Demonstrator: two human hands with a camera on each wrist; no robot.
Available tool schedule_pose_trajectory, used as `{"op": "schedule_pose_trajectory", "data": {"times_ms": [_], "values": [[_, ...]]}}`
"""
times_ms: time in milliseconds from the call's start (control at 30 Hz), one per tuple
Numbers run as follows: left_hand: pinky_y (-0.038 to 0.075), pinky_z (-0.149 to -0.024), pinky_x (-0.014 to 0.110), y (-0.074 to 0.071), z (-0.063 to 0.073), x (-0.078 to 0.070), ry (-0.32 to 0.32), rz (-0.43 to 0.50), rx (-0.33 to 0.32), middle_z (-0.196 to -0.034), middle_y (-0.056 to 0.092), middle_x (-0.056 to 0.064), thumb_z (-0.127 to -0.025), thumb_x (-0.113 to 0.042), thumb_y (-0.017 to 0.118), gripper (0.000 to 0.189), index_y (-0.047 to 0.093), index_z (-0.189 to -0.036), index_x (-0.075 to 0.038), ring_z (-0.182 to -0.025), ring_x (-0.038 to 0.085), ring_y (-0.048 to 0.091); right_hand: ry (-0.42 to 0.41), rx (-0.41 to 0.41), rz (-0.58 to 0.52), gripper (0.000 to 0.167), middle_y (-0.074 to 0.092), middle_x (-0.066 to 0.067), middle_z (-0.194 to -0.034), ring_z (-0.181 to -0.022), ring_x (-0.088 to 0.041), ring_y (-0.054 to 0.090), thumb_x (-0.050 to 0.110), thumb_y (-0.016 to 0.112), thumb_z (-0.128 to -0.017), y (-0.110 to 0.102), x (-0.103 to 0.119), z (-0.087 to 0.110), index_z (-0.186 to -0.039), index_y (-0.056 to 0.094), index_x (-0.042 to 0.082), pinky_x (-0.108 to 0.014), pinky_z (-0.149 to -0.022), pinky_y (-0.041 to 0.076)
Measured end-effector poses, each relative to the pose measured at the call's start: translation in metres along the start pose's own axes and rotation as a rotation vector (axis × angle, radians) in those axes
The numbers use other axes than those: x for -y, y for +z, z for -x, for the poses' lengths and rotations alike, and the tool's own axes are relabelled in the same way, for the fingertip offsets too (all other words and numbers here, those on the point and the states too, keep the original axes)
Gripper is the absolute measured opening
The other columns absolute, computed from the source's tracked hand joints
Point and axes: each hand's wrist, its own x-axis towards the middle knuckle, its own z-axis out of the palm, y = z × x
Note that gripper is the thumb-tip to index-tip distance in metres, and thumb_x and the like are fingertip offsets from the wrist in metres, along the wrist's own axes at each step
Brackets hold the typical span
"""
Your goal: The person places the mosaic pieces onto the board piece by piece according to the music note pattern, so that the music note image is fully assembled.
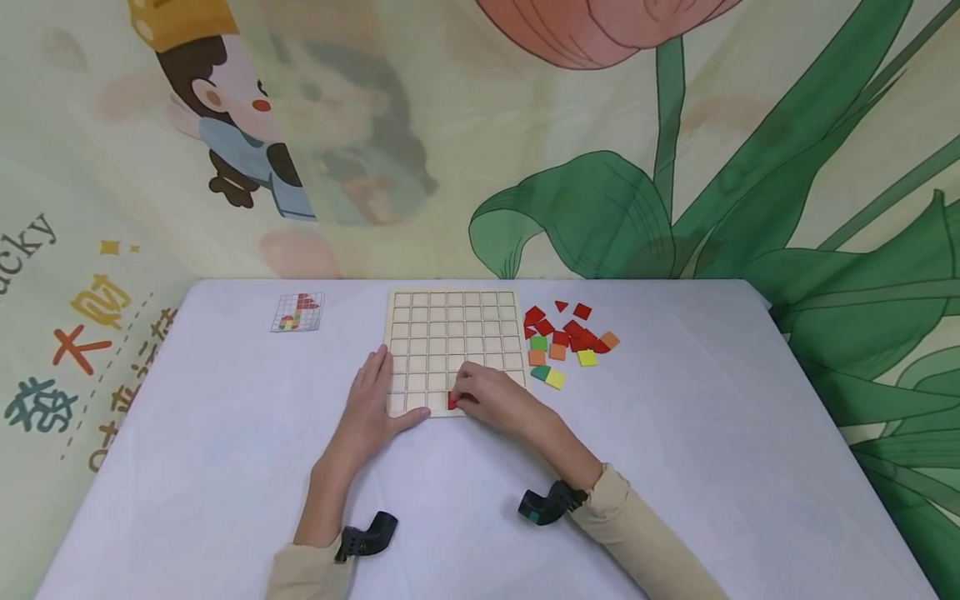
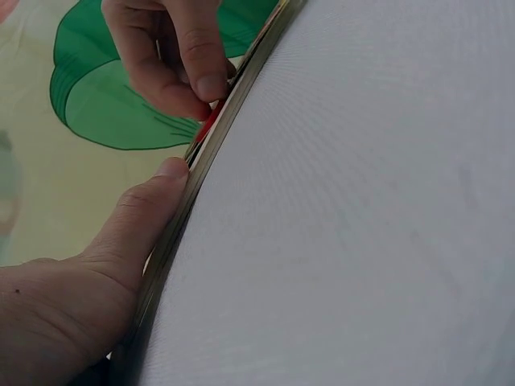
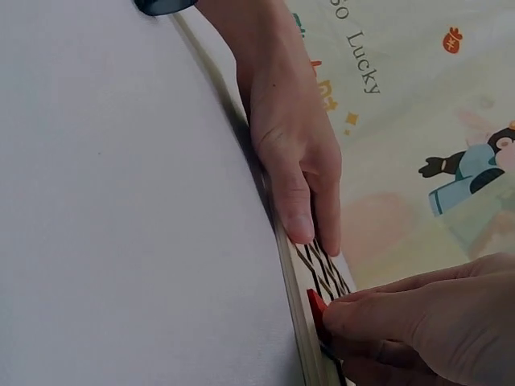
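A pale wooden board (image 1: 429,340) marked with a square grid lies flat on the table. My left hand (image 1: 366,410) rests at its left front corner, fingers straight along the side and thumb on the front edge. Between thumb and fingertips, my right hand (image 1: 497,402) pinches a small red tile (image 1: 452,401) at a cell in the front row. The right wrist view shows this red tile (image 3: 315,304) tilted against the board's surface, partly hidden by the fingers. In the left wrist view only a sliver of the red tile (image 2: 208,123) shows under the fingertips.
Loose red tiles (image 1: 576,332) lie right of the board, with several orange, green and yellow tiles (image 1: 587,358) among them. A small card (image 1: 297,312) printed with a coloured grid pattern lies at the back left. A printed cloth (image 1: 420,242) hangs behind the white table.
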Motion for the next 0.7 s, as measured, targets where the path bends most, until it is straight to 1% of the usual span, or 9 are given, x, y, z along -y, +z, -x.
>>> {"op": "schedule_pose_trajectory", "data": {"times_ms": [67, 133, 233, 300, 400, 467, 533, 567, 700], "values": [[0.021, -0.120, 0.055, 0.001, 0.000, 0.000, -0.002, 0.000, 0.001, -0.163, 0.008, 0.017, -0.078, -0.043, 0.078, 0.110, 0.012, -0.154, 0.001, -0.150, 0.040, 0.008, 0.011, -0.023, 0.040, 0.014, 0.062, 0.002, -0.098, -0.083, -0.009, 0.057, 0.018, 0.073, -0.087, -0.003, -0.002, 0.001, -0.100, 0.076, 0.013, -0.015, -0.071, 0.051], [0.021, -0.120, 0.055, 0.002, 0.000, 0.000, -0.003, 0.001, 0.000, -0.163, 0.009, 0.017, -0.078, -0.043, 0.079, 0.110, 0.012, -0.154, 0.001, -0.150, 0.040, 0.008, 0.056, -0.063, 0.077, 0.015, 0.062, 0.002, -0.100, -0.083, -0.009, 0.057, 0.021, 0.073, -0.087, -0.010, -0.007, 0.002, -0.101, 0.076, 0.016, -0.017, -0.069, 0.051], [0.020, -0.120, 0.055, 0.004, 0.001, 0.000, -0.009, 0.012, 0.002, -0.164, 0.008, 0.016, -0.078, -0.043, 0.079, 0.110, 0.011, -0.155, -0.001, -0.151, 0.038, 0.007, 0.168, -0.135, 0.101, 0.018, 0.064, 0.000, -0.103, -0.083, -0.012, 0.061, 0.023, 0.073, -0.087, -0.028, -0.023, 0.005, -0.103, 0.075, 0.015, -0.021, -0.067, 0.053], [0.020, -0.120, 0.055, 0.004, 0.001, 0.000, -0.012, 0.018, 0.003, -0.164, 0.007, 0.015, -0.078, -0.043, 0.078, 0.110, 0.010, -0.155, -0.002, -0.151, 0.038, 0.006, 0.262, -0.154, 0.089, 0.022, 0.065, -0.003, -0.106, -0.083, -0.015, 0.062, 0.023, 0.073, -0.087, -0.042, -0.037, 0.009, -0.107, 0.074, 0.013, -0.023, -0.066, 0.054], [0.019, -0.121, 0.054, 0.004, 0.002, -0.001, -0.022, 0.026, 0.012, -0.165, 0.005, 0.014, -0.079, -0.044, 0.078, 0.111, 0.009, -0.156, -0.004, -0.151, 0.037, 0.005, 0.374, -0.121, 0.063, 0.016, 0.066, -0.006, -0.096, -0.079, -0.018, 0.060, 0.021, 0.072, -0.088, -0.064, -0.058, 0.020, -0.098, 0.072, 0.008, -0.026, -0.062, 0.050], [0.019, -0.121, 0.054, 0.004, 0.002, -0.001, -0.025, 0.026, 0.015, -0.165, 0.005, 0.014, -0.079, -0.045, 0.077, 0.111, 0.009, -0.156, -0.004, -0.152, 0.037, 0.004, 0.414, -0.087, 0.047, 0.013, 0.066, -0.006, -0.086, -0.074, -0.019, 0.057, 0.019, 0.071, -0.088, -0.076, -0.067, 0.029, -0.090, 0.071, 0.006, -0.026, -0.060, 0.046], [0.019, -0.121, 0.054, 0.003, 0.002, -0.001, -0.026, 0.025, 0.016, -0.165, 0.004, 0.014, -0.079, -0.045, 0.077, 0.111, 0.009, -0.156, -0.004, -0.152, 0.037, 0.004, 0.424, -0.064, 0.041, 0.013, 0.064, -0.005, -0.077, -0.070, -0.018, 0.054, 0.018, 0.072, -0.087, -0.085, -0.072, 0.035, -0.082, 0.068, 0.007, -0.026, -0.059, 0.043], [0.019, -0.121, 0.054, 0.003, 0.002, -0.001, -0.025, 0.021, 0.016, -0.165, 0.005, 0.014, -0.079, -0.046, 0.077, 0.111, 0.009, -0.156, -0.004, -0.151, 0.037, 0.005, 0.424, -0.060, 0.035, 0.013, 0.065, -0.004, -0.076, -0.069, -0.018, 0.055, 0.018, 0.072, -0.087, -0.087, -0.074, 0.037, -0.082, 0.068, 0.007, -0.026, -0.059, 0.044], [0.020, -0.120, 0.055, 0.002, 0.001, 0.001, -0.020, 0.012, 0.012, -0.164, 0.006, 0.014, -0.078, -0.045, 0.078, 0.111, 0.009, -0.156, -0.004, -0.151, 0.037, 0.006, 0.407, -0.049, 0.020, 0.011, 0.066, -0.003, -0.078, -0.073, -0.018, 0.056, 0.018, 0.073, -0.086, -0.090, -0.077, 0.038, -0.084, 0.068, 0.008, -0.026, -0.061, 0.046]]}}
